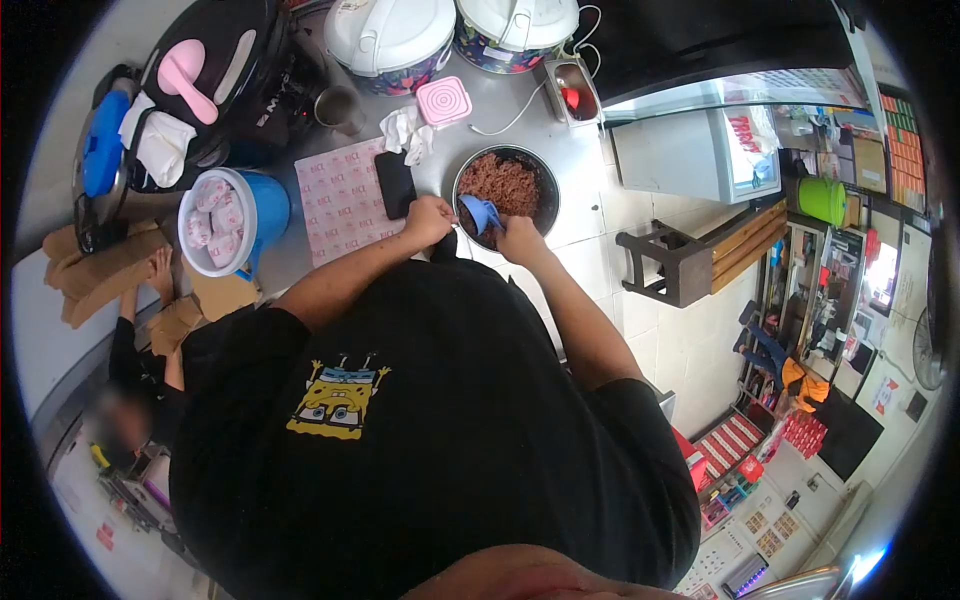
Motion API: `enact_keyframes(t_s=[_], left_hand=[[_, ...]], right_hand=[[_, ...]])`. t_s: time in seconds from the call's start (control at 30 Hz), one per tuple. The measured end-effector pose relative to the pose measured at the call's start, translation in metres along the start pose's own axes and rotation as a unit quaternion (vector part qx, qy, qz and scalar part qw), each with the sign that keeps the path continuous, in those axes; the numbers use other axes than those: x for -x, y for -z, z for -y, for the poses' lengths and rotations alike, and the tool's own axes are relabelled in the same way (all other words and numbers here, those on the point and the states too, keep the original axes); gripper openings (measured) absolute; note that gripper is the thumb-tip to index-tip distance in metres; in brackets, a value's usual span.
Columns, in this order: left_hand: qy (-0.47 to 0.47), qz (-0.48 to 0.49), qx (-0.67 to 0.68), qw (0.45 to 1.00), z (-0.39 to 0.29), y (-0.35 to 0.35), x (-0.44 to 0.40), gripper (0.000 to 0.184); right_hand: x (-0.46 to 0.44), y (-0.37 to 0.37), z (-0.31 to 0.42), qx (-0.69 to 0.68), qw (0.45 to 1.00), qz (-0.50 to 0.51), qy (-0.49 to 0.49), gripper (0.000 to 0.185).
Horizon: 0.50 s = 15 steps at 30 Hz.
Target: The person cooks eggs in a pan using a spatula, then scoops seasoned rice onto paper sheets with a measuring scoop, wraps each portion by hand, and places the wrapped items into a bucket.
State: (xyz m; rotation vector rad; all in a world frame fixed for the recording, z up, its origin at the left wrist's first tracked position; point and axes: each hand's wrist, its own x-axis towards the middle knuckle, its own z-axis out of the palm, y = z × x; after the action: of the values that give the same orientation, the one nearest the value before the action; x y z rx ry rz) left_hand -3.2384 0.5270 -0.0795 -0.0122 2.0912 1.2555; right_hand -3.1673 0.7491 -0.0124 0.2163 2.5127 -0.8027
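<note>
A round metal pot [549, 190] holds reddish-brown grains [497, 183]. Over its near side, my right hand [520, 240] grips a blue scoop [481, 213] that dips into the pot. My left hand [428, 220] is closed at the pot's left rim, pinching something small that I cannot make out. Just left of that hand lies a black phone-like object [395, 185] on pink-and-white printed paper [340, 203]. Crumpled white tissue [407, 132] and a pink square item [444, 101] are beyond it.
Two lidded containers [390, 35] stand at the back, near a metal tray [571, 90]. A blue bucket [262, 212] with wrapped bundles is on the left, beside a black cooker [250, 90]. A co-worker [150, 370] handles brown cardboard at the far left.
</note>
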Motion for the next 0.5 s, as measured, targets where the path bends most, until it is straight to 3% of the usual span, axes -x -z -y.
enact_keyframes(t_s=[0.17,0.27,0.3,0.4,0.43,0.5], left_hand=[[-0.005,-0.006,-0.017,1.0,0.003,-0.003,-0.002,0.012],[0.046,0.035,0.028,0.998,-0.009,0.005,0.0,0.013],[0.06,0.034,0.031,0.997,-0.011,0.006,0.001,0.016],[0.067,0.041,-0.018,0.997,-0.018,0.013,0.009,0.021],[0.053,0.05,-0.073,0.995,-0.02,0.016,0.01,0.023],[0.036,0.036,-0.079,0.996,-0.015,0.013,0.009,0.023]], right_hand=[[-0.001,0.039,-0.021,-0.062,0.996,0.072,-0.003,0.037],[0.002,0.054,-0.013,-0.052,0.998,-0.002,-0.03,0.035],[0.001,0.041,-0.012,-0.027,0.998,-0.061,-0.017,0.037],[0.006,-0.011,-0.003,0.119,0.986,-0.111,-0.047,0.055],[0.009,-0.005,0.009,0.139,0.984,-0.047,-0.097,0.062],[0.012,0.004,0.012,0.154,0.98,-0.047,-0.118,0.06]])
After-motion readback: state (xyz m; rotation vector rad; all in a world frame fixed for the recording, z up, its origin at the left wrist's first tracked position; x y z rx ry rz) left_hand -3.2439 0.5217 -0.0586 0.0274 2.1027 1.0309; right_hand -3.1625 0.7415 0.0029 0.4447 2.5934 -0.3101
